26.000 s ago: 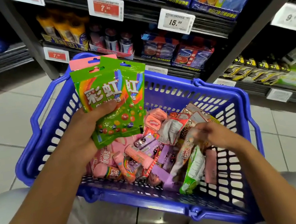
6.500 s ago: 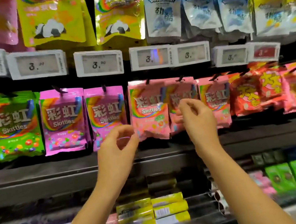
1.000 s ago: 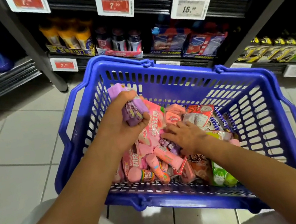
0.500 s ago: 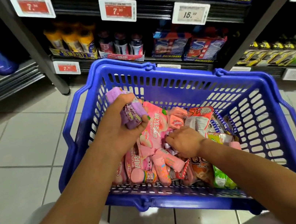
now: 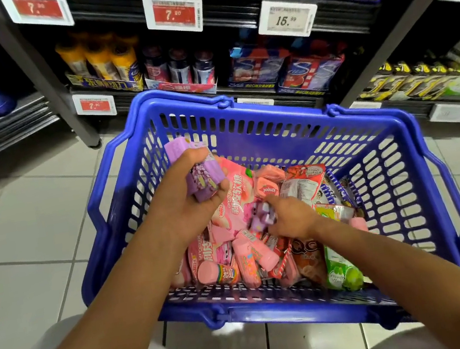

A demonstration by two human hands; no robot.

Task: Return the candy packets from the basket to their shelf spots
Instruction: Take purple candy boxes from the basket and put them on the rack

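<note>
- Head view: left hand [image 5: 187,198] grips purple candy packs [image 5: 202,175] above the blue basket [image 5: 301,139].
- Right hand [image 5: 291,216] pinches another purple pack [image 5: 261,214] inside the basket.
- Step: gathering matching packs; next, judged, lift clear toward the shelf.

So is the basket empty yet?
No. The basket holds many candy packets; the left hand grips purple ones above it.

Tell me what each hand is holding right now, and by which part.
The left hand holds purple candy packets around their middle. The right hand pinches another purple packet at its right end, just above the basket pile.
</note>
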